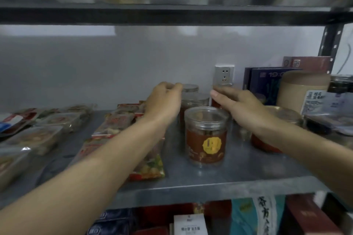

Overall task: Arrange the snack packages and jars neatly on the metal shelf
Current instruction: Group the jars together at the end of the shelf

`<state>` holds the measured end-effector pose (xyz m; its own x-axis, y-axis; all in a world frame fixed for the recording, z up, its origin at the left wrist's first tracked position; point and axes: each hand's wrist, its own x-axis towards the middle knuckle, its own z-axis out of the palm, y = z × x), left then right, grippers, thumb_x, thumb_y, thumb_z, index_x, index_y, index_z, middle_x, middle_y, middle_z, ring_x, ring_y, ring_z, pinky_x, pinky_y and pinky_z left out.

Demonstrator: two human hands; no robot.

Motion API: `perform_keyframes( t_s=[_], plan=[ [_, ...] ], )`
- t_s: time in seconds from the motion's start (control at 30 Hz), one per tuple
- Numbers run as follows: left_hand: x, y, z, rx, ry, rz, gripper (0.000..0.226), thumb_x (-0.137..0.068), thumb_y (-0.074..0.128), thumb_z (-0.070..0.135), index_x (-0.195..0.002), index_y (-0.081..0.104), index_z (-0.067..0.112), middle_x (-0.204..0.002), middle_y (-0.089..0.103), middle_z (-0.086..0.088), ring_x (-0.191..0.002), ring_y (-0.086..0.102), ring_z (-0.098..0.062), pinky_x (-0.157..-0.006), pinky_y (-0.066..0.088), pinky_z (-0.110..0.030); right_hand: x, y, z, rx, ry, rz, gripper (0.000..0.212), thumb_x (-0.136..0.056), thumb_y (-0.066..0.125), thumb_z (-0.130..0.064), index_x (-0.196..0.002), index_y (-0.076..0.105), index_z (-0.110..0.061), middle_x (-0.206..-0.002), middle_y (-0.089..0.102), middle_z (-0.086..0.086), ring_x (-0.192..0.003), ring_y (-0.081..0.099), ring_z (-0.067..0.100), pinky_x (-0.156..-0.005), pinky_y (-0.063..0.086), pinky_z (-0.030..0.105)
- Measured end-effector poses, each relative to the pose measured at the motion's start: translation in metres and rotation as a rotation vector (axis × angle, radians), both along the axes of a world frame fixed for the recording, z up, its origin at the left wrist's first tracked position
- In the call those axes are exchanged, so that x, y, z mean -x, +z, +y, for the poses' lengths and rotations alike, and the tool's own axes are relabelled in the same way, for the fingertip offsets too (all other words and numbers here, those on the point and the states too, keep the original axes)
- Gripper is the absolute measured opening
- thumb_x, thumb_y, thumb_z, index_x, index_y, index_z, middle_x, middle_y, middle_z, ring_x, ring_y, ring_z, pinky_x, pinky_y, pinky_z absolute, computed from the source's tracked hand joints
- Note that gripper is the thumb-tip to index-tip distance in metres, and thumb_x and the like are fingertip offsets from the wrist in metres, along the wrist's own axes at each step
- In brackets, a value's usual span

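On the metal shelf (pixel 210 182), the right hand (pixel 236 104) gripped a red jar (pixel 215 104) by the wall (pixel 124 66), likely to set it in a row beside the front jar (pixel 206 137), while the left hand (pixel 165 100) curled at the lid of the back jar (pixel 190 88), too blurry to tell if it gripped.
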<state>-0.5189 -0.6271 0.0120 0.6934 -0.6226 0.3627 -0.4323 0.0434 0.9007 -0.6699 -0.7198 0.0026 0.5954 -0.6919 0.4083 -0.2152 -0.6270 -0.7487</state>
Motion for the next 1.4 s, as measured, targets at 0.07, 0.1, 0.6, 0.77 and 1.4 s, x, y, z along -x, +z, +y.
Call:
perform_keyframes(
  t_s=[0.07, 0.1, 0.6, 0.77, 1.4],
  plan=[
    [0.018, -0.016, 0.017, 0.038, -0.057, 0.045, 0.02, -0.092, 0.053, 0.033, -0.104, 0.064, 0.022, -0.095, 0.063, 0.011, -0.096, 0.058, -0.012, -0.084, 0.045, -0.032, 0.009, -0.017, 0.018, -0.083, 0.012, -0.071, 0.059, -0.085, 0.055, -0.058, -0.137, 0.053, -0.03, -0.133, 0.054, -0.022, -0.117, 0.05, -0.007, -0.102, 0.039, 0.02],
    [0.027, -0.025, 0.023, 0.032, -0.11, 0.084, 0.019, -0.093, 0.053, 0.033, -0.104, 0.064, 0.024, -0.095, 0.064, 0.012, -0.094, 0.058, -0.009, -0.08, 0.045, -0.03, 0.012, -0.024, 0.025, -0.118, 0.024, -0.077, 0.048, -0.088, 0.054, -0.054, -0.132, 0.054, -0.035, -0.12, 0.056, -0.029, -0.105, 0.053, -0.016, -0.092, 0.041, 0.009],
    [0.057, -0.038, 0.045, -0.012, -0.272, 0.205, 0.012, -0.1, 0.043, 0.038, -0.095, 0.054, 0.039, -0.089, 0.054, 0.024, -0.08, 0.045, 0.011, -0.068, 0.036, -0.016, 0.018, -0.032, 0.04, -0.172, 0.045, -0.119, 0.049, -0.095, 0.048, -0.049, -0.141, 0.046, -0.03, -0.138, 0.052, -0.009, -0.115, 0.045, 0.001, -0.082, 0.037, 0.014],
    [0.071, -0.025, 0.045, 0.006, -0.036, -0.07, 0.044, -0.095, 0.05, 0.043, -0.137, 0.045, 0.03, -0.134, 0.052, 0.012, -0.119, 0.048, -0.006, -0.097, 0.039, -0.026, 0.043, -0.011, 0.027, -0.039, 0.0, -0.117, 0.054, -0.094, 0.052, -0.045, -0.143, 0.045, -0.025, -0.14, 0.053, -0.005, -0.125, 0.048, 0.008, -0.101, 0.039, 0.021],
    [0.161, -0.07, -0.063, 0.006, -0.412, 0.096, 0.056, -0.087, 0.066, 0.01, -0.126, 0.04, 0.041, -0.103, 0.053, 0.027, -0.099, 0.053, 0.01, -0.071, 0.043, -0.005, 0.125, -0.055, -0.061, -0.08, -0.153, -0.211, 0.043, -0.092, 0.058, -0.043, -0.132, 0.054, -0.026, -0.118, 0.061, -0.01, -0.111, 0.059, 0.009, -0.093, 0.05, 0.028]
  ],
)
